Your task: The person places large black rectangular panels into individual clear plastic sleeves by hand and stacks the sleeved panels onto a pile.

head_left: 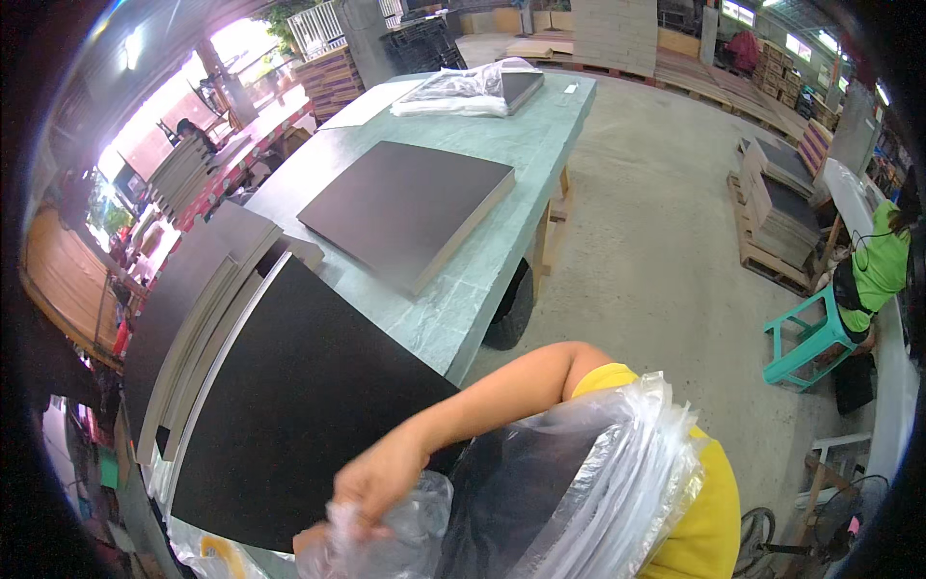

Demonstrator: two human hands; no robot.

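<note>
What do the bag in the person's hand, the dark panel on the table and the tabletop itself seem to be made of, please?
The bag looks like thin clear plastic film: see-through, crinkled, with glossy highlights. The dark panel seems to be laminated board, perhaps wood composite: matt dark face, paler edge. The tabletop looks like a pale green, scuffed sheet, material uncertain. The right hand grips the bag.
</note>
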